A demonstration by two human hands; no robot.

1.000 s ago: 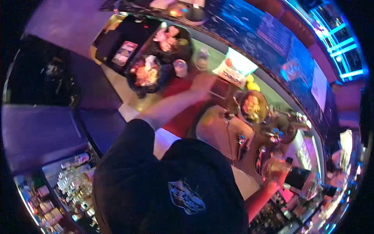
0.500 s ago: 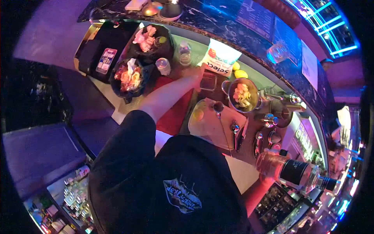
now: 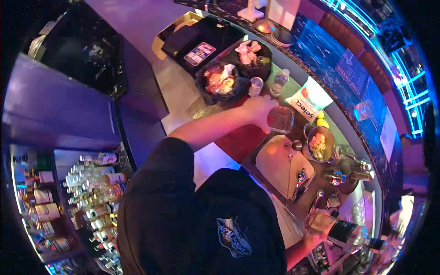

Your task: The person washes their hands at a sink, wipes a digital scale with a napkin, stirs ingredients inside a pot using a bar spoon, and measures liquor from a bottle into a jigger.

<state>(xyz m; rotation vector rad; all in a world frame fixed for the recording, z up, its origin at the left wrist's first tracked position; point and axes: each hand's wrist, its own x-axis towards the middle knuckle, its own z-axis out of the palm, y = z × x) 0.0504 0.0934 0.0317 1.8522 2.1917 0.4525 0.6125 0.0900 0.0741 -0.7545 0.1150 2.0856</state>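
Note:
My left hand point(image 3: 260, 112) reaches across the counter, its thumb and fingers around the near-left side of a clear, square-rimmed container point(image 3: 281, 120). On the right, my right hand point(image 3: 316, 230) grips a clear bottle with a black label point(image 3: 343, 230), which lies tilted with its dark cap pointing right. Between the hands is a light cutting board point(image 3: 279, 161) with a jigger point(image 3: 297, 145) and a long thin bar spoon on and beside it. A metal pan point(image 3: 319, 144) with pale pieces of food stands right of the container.
Two dark bowls, one with reddish contents point(image 3: 220, 79), stand behind my left arm, beside two clear cups point(image 3: 255, 86). A white bag point(image 3: 309, 98) and yellow lemons point(image 3: 322, 123) are near the raised marble ledge point(image 3: 316, 41). Many bottles point(image 3: 98, 197) stand lower left.
The view has shifted, so the counter items sit further right and lower. My left hand has come round the clear container's side. My right hand still holds the bottle.

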